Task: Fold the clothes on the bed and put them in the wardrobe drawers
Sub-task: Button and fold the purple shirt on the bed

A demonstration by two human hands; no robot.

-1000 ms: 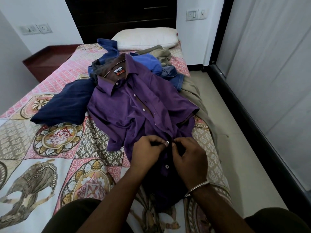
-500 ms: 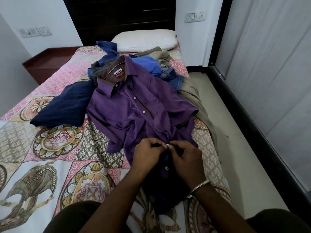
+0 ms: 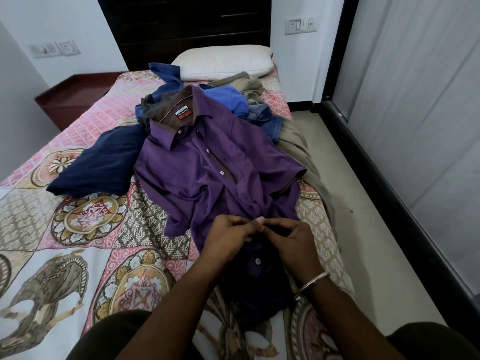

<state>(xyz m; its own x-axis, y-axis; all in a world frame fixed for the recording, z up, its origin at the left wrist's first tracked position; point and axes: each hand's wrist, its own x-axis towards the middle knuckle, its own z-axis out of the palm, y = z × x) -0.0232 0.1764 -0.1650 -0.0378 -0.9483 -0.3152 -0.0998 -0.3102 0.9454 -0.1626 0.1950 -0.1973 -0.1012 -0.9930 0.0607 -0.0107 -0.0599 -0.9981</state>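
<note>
Your purple shirt [image 3: 207, 167] lies face up on the bed [image 3: 78, 229], spread over the patterned cover. Its long axis runs up the bed, tilted a little: the collar points away from you toward the pillow [image 3: 223, 61], and the hem lies nearest you, down between your forearms. The button strip runs from the collar, slanting right, to your hands, with a few white buttons showing along it and one more just below your hands.

Your left hand [image 3: 228, 237] and right hand [image 3: 293, 240] meet at the front strip in the lower half of the shirt. Both have curled fingers pinching the fabric there, fingertips nearly touching each other. What exactly sits between the fingertips is too small to tell. A metal bangle [image 3: 311, 284] circles your right wrist.

The collar end rests on a heap of other clothes [image 3: 233, 100]: blue pieces, denim, and a khaki garment [image 3: 298, 146] trailing off the right edge of the bed. A dark navy garment [image 3: 104, 162] lies just left of the shirt, touching its left side. A dark drawer unit [image 3: 187, 24] stands behind the pillow.
</note>
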